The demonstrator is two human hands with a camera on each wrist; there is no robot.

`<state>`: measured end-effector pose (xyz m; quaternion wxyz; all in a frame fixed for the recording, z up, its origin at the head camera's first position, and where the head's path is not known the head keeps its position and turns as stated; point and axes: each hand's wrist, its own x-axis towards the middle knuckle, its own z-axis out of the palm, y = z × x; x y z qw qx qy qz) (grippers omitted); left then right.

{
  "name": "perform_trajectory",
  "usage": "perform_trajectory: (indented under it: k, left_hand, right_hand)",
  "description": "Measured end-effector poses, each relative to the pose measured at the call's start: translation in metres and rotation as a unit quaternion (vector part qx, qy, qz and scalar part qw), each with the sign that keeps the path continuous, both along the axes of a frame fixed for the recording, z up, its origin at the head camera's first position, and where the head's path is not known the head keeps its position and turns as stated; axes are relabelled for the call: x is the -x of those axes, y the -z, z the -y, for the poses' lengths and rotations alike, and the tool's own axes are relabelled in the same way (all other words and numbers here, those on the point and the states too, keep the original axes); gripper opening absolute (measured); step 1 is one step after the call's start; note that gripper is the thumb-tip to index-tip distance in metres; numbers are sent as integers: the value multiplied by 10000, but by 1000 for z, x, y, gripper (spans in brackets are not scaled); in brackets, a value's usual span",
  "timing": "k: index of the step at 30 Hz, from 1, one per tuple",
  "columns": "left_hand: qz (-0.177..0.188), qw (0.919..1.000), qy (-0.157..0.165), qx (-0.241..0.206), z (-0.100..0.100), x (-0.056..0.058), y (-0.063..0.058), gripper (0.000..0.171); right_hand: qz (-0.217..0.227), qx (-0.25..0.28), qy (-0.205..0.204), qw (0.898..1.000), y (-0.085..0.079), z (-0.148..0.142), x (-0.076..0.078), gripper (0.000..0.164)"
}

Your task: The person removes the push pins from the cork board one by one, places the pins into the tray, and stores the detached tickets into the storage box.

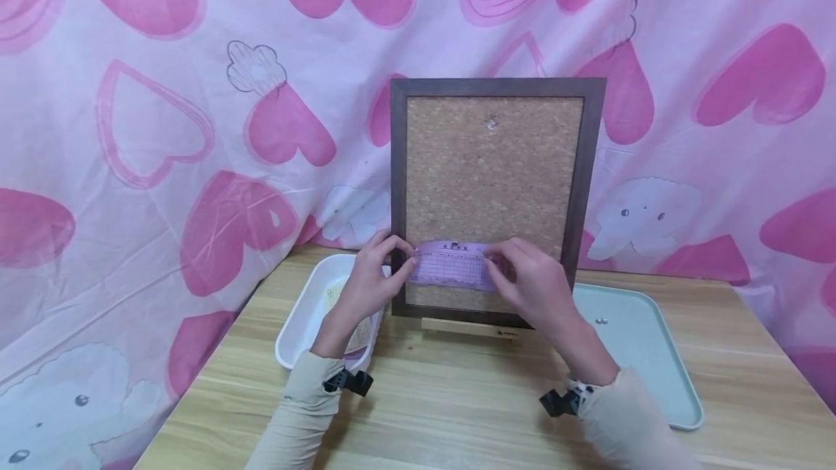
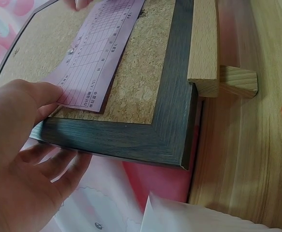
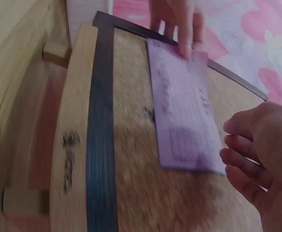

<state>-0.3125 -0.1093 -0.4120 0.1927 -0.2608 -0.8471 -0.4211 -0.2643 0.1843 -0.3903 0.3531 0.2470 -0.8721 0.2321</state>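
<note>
A purple printed slip (image 1: 451, 267) lies across the lower part of a dark-framed cork board (image 1: 490, 180). At the slip's top edge sits a small silver pin (image 2: 71, 51). My left hand (image 1: 375, 270) pinches the slip's left end, thumb on its face. Its other fingers (image 2: 68, 169) extend past the frame's edge. By the slip's right end is my right hand (image 1: 532, 278). In the right wrist view this hand (image 3: 257, 150) has loosely bent fingers and appears to hold nothing. Part of the slip's right end is hidden behind it in the head view.
The board leans on a wooden stand (image 1: 466, 328). Left of it stands a white tray (image 1: 297, 325) containing paper slips. A pale green tray (image 1: 643, 361) with small shiny pins (image 1: 601, 321) lies right. A shiny cluster (image 1: 491, 122) marks the upper cork. Heart-patterned cloth (image 1: 150, 187) hangs behind.
</note>
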Motion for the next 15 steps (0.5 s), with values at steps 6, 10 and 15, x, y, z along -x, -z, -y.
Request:
perform_trajectory:
  k: [6, 10, 15]
  left_hand:
    - [67, 10000, -21, -3, 0, 1, 1, 10]
    - [81, 10000, -42, -25, 0, 1, 1, 10]
    - [74, 9999, -44, -62, 0, 0, 1, 9]
  right_hand:
    - [-83, 51, 20, 10000, 4, 23, 11, 13]
    - [-47, 85, 158, 9998, 6, 33, 16, 9]
    - [-30, 175, 327, 9993, 8, 42, 19, 11]
